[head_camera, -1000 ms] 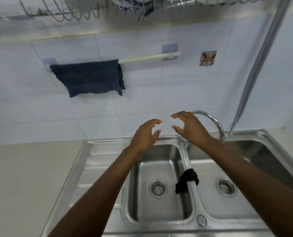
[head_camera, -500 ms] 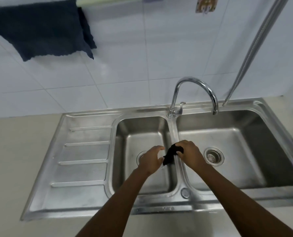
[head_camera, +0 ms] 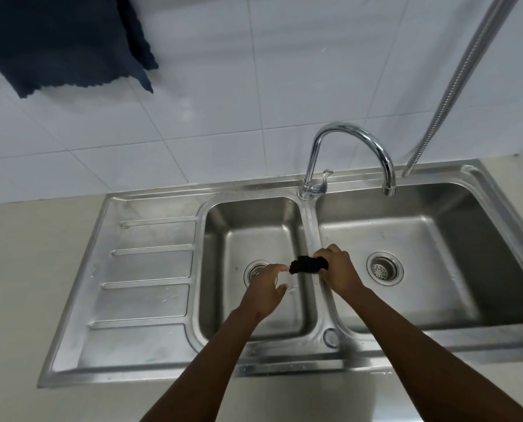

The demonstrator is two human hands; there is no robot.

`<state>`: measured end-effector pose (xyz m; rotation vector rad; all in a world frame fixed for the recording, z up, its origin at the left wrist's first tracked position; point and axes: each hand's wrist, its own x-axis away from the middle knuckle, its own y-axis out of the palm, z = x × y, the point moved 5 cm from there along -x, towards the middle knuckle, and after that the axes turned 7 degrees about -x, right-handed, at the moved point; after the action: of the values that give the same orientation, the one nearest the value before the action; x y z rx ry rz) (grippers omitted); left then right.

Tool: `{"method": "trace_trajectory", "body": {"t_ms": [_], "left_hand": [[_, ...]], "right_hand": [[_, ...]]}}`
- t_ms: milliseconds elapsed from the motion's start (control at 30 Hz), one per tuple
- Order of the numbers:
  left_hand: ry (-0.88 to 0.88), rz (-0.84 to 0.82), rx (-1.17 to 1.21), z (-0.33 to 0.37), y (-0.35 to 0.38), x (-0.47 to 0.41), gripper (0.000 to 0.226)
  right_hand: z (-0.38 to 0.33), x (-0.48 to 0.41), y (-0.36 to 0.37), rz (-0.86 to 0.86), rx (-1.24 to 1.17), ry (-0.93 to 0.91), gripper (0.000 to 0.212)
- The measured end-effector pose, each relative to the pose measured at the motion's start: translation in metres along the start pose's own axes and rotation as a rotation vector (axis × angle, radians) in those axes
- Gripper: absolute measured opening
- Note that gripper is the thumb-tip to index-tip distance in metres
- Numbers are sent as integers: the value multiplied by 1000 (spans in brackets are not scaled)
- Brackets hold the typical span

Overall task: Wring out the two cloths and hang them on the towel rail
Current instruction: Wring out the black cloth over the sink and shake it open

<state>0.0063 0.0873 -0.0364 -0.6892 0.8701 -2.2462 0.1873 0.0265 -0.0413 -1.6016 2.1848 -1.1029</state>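
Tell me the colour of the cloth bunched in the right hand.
Black. The bunched cloth shows clearly in the head view, gripped by the right hand.

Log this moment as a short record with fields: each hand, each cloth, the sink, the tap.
right hand: closed around one end of the black cloth
left hand: fingers open, fingertips at the cloth's free end
black cloth: bunched into a short roll, held above the divider between the basins
blue cloth: hanging against the wall tiles, upper left; rail out of view
sink: two basins, drainboard on the left
tap: spout over the right basin, no water visible
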Motion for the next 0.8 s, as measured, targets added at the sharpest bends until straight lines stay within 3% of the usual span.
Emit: {"method": "trace_trajectory", "body": {"t_ms": [133, 333, 400, 500, 600, 667, 767, 800], "left_hand": [[-8, 7, 93, 6, -4, 7, 48], [138, -102, 169, 50, -13, 5, 117], [236, -109, 296, 69, -20, 4, 122], [243, -103, 392, 82, -29, 1, 88], [195, -64, 269, 81, -41, -2, 40], [175, -115, 271, 82, -48, -1, 20], [136, -226, 335, 90, -60, 3, 26], [124, -258, 347, 93, -64, 5, 24]], "right_hand": [[-15, 15, -33, 96, -135, -17, 40], [-58, 50, -76, 219, -411, -91, 43], [-70, 60, -84, 209, -538, -89, 42], [-83, 70, -92, 147, -757, -89, 42], [-87, 77, -101, 143, -824, -91, 43], [-85, 79, -106, 178, -689, -102, 42], [-91, 83, -107, 150, -281, -201, 37], [-96, 86, -103, 96, -183, -241, 44]]}}
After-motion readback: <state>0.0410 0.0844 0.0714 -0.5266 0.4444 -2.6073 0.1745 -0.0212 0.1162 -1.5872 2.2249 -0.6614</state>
